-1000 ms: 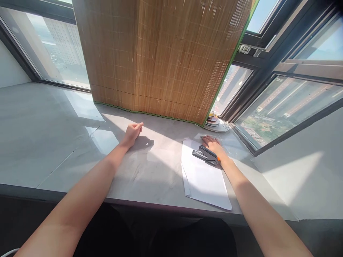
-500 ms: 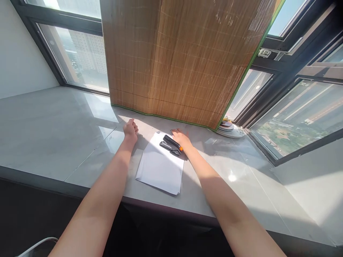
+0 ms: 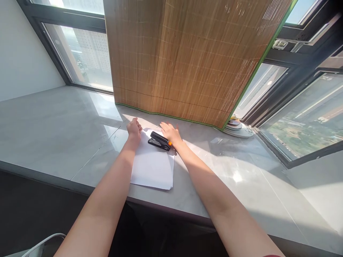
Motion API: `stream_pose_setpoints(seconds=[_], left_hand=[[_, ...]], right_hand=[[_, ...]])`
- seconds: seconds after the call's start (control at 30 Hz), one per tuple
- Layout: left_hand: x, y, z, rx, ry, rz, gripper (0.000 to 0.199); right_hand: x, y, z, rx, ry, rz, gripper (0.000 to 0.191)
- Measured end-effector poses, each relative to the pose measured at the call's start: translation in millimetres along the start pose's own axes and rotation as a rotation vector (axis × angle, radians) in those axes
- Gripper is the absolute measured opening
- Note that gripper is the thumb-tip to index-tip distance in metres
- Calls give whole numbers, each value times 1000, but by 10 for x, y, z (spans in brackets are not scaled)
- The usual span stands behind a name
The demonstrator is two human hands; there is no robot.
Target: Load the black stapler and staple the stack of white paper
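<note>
White sheets of paper (image 3: 152, 167) lie on the pale stone ledge, one lower corner slightly curled. On their upper part rests a black stapler (image 3: 158, 141) with an orange piece at its right end. My left hand (image 3: 134, 129) is closed in a fist on the ledge, against the upper left edge of the paper; nothing shows in its fingers. Just beyond and right of the stapler, my right hand (image 3: 170, 133) lies with fingers stretched out over the paper's top right edge. Its wrist is close to the stapler's orange end.
A bamboo blind (image 3: 171, 64) with a green border hangs down to the ledge behind my hands. Stacked plates (image 3: 239, 129) stand by the window at the right. The ledge's front edge (image 3: 171, 211) runs beneath my forearms. A white cable (image 3: 44, 239) is at the lower left.
The paper has moved left and turned slightly, now meeting my left fist. The stapler and my right hand have moved left too. The stapler now lies on its own in a narrower shape.
</note>
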State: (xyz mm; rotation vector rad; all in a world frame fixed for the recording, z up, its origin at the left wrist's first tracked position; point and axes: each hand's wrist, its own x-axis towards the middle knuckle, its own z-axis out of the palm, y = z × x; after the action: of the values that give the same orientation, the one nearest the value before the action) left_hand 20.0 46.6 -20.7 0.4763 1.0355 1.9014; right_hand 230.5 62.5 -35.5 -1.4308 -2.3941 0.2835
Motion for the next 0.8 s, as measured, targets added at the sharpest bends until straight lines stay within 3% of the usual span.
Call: stream_pose_setpoints(seconds=[0.13,0.3,0.43,0.5,0.57,0.73,0.8], left_hand=[[-5,-1,-10,30,-11,3,54],[28,-21,-19,40,-25,8,51],[53,-34,-36,44,-32,5,51],[50,-23,-40,54,-33,-4,50],[44,13,-47,83,-38,-29,47],[85,227,-169,255,-63,27,48],[113,321,-261,417,-32,75,47]], right_hand=[[-293,363,-329,-19,194,84,35],[-989,1439,-832,-54,102,346,13],[-1503,2109,-922,302,373,425,21],[-1609,2248,-887,536,500,488,30],[-1623,2289,-850,675,529,514,33],[-1571,2261,-820,612,302,344,29],[-1569,2260,-819,612,285,328,29]])
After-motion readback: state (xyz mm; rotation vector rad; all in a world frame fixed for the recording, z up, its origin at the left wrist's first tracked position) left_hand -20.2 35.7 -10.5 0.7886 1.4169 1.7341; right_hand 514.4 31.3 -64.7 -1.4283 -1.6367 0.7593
